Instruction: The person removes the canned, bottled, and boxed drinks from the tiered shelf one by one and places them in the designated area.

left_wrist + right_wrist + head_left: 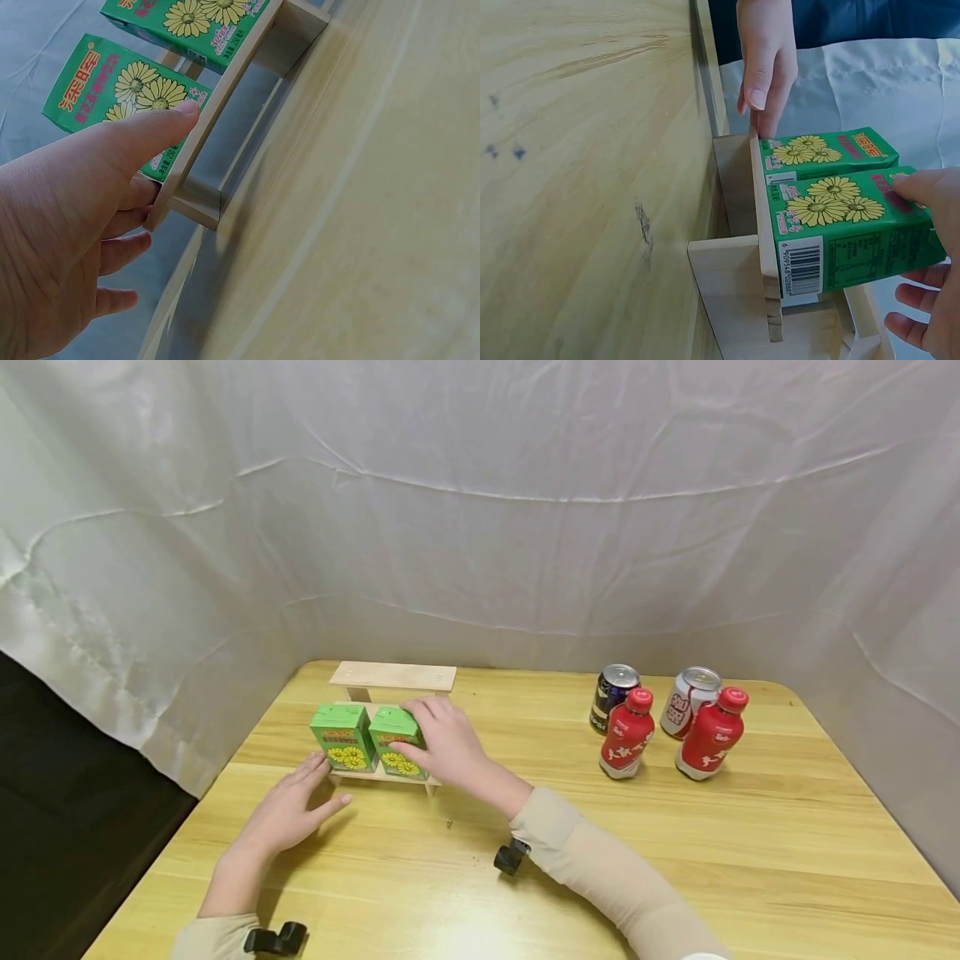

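Observation:
Two green drink cartons with yellow flowers stand side by side on the lower step of a small wooden rack point(393, 675). My right hand point(450, 745) holds the right carton point(832, 251) near its top, thumb on the front and fingers around the far side. The left carton point(347, 745) stands close beside it. At the rack's left end is my left hand point(285, 810), its fingers extended next to the step and its thumb pointing right. In the left wrist view its fingertips are partly hidden behind the step's end.
To the right stand a dark can point(603, 703), a white can point(678, 706) and two red bottles, the left bottle point(627, 735) and the right bottle point(712, 735). A pale curtain point(525, 552) hangs behind the wooden table point(420, 893).

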A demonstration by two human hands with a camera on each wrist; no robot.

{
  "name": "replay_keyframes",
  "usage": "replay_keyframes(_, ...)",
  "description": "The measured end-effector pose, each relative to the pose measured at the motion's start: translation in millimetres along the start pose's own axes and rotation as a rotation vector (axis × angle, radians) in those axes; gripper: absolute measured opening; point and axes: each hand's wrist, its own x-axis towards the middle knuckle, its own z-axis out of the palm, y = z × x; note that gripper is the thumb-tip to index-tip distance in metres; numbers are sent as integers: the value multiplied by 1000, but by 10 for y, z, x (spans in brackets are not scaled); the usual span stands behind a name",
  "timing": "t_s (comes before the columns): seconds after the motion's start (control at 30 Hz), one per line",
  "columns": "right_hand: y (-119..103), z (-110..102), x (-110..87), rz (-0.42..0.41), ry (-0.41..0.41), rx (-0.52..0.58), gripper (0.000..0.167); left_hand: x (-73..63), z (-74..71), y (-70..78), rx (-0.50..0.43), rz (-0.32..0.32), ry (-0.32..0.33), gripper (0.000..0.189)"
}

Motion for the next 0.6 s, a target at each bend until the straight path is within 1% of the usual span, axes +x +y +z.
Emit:
replay_keyframes(0.3,-64,8,56,19,-33,17,59,4,-3,4,5,9,6,84)
replay_keyframes(0.6,-102,6,64,22,-32,63,55,-3,3,-4,1,9,8,83)
